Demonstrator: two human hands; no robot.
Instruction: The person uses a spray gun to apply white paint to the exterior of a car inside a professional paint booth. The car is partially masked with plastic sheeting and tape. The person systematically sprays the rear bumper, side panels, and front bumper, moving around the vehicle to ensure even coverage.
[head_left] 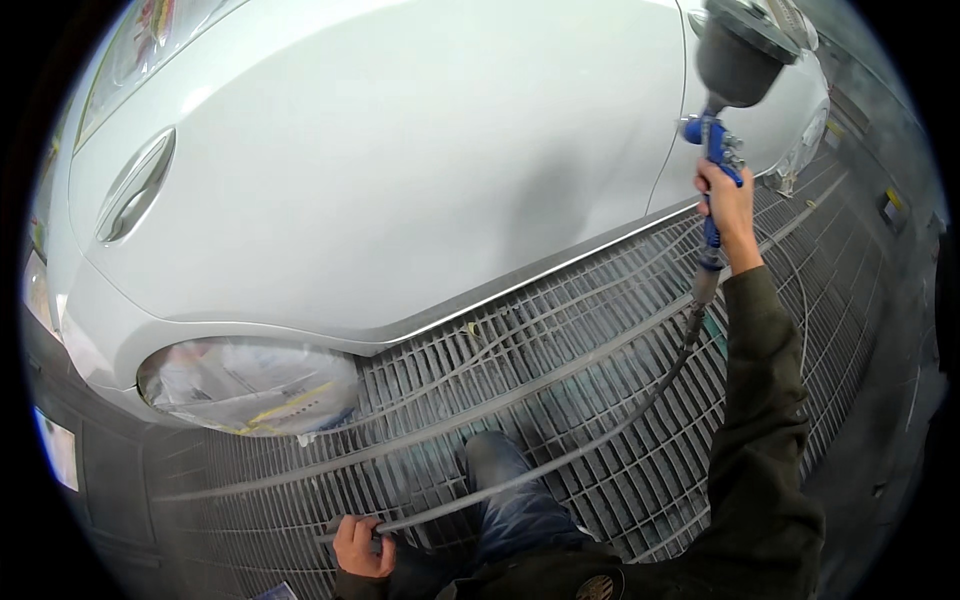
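My right hand (730,205) is closed round the handle of a blue spray gun (712,145), with a dark grey paint cup (745,55) on top. The gun is held out at the upper right, close to the side of a white car (430,150). From the base of its handle a grey air hose (600,437) curves down and left to my left hand (362,548). The left fingers are wrapped round the hose near the lower edge. Whether the trigger is pulled, I cannot tell.
Clear plastic film (250,385) covers the car's wheel at the left. The floor is metal grating (600,350), with my leg in jeans (510,500) over it. A chrome door handle (138,185) sits on the panel. At the right stands a dark wall (900,300).
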